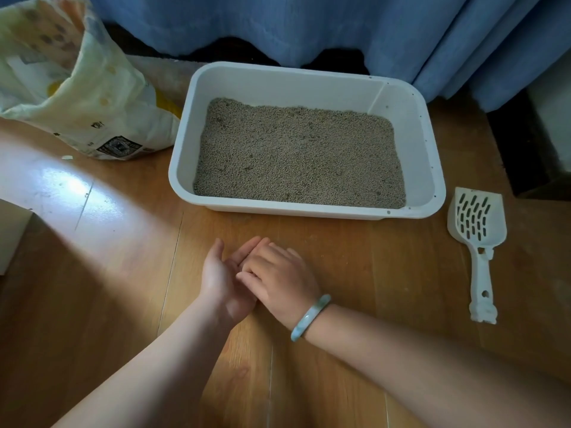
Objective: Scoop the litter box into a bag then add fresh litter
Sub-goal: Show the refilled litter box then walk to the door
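A white litter box (182, 168) sits on the wooden floor, filled with grey-brown litter (299, 156) spread fairly evenly. A white slotted scoop (477, 236) lies on the floor to the right of the box, handle toward me. An opened cream litter bag (83, 97) stands at the left, beside the box. In front of the box, my left hand (221, 279) is palm up with fingers apart. My right hand (278, 279), with a pale green bangle on the wrist, rests its fingers across the left palm. Neither hand holds anything that I can see.
Blue curtains (309, 29) hang behind the box. A dark piece of furniture (531, 149) stands at the right edge. A pale object (12, 230) pokes in at the left edge. A small white scrap (67, 157) lies near the bag.
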Available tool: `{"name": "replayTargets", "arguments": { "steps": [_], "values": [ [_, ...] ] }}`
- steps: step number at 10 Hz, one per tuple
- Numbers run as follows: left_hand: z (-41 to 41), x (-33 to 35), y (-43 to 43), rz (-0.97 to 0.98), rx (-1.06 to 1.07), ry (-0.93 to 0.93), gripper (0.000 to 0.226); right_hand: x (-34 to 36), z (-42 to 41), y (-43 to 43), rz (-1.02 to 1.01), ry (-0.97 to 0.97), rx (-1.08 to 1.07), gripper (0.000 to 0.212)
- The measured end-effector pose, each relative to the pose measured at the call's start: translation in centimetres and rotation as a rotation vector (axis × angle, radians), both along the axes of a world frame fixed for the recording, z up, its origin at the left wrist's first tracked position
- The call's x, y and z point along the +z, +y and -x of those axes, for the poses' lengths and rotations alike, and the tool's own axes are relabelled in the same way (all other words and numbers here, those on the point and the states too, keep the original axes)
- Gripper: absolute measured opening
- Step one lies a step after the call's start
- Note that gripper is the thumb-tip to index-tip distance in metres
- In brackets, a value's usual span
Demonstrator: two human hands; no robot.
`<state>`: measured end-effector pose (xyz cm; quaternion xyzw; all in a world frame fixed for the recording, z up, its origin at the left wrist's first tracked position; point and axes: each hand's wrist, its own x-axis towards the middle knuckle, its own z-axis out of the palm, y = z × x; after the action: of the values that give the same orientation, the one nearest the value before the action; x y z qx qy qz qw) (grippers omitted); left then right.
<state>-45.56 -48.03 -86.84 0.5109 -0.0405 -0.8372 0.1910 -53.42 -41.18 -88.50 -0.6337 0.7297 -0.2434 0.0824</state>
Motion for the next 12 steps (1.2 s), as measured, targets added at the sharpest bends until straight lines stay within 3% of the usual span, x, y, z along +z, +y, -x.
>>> {"name": "replayTargets", "arguments": {
  "steps": [1,2,3,4,8,10,11,12],
  "values": [
    [-0.6,-0.4,-0.4,0.005,0.025,-0.008,0.065,0.2,0.9,0.2,-0.003,-0.139,-0.069,0.02],
    [-1.1,-0.7,-0.8,0.023,0.052,-0.016,0.065,-0.5,3.4,0.3,-0.011,-0.209,-0.298,0.005],
    [-1.4,-0.7,-1.0,0.029,0.067,-0.019,0.064,-1.8,5.9,0.0,-0.112,-0.12,-0.348,0.003],
    [-1.2,-0.7,-1.1,0.028,0.067,-0.021,0.064,-2.4,6.5,-0.2,-0.169,0.012,-0.252,0.008],
    [-0.2,-0.5,-0.4,0.042,0.039,-0.016,0.065,-2.2,5.8,-1.5,-0.231,0.336,-0.117,0.017],
    [0.0,0.0,0.0,0.058,0.03,-0.014,0.065,-0.7,5.1,-0.8,-0.234,0.154,-0.19,0.007],
    [0.2,0.8,0.5,0.068,0.02,0.004,0.064,1.4,4.6,-0.1,-0.218,0.077,-0.148,0.014],
    [0.6,1.8,1.1,0.077,0.005,0.028,0.062,3.5,3.6,-0.1,-0.094,0.048,-0.1,0.016]
  ]
}}
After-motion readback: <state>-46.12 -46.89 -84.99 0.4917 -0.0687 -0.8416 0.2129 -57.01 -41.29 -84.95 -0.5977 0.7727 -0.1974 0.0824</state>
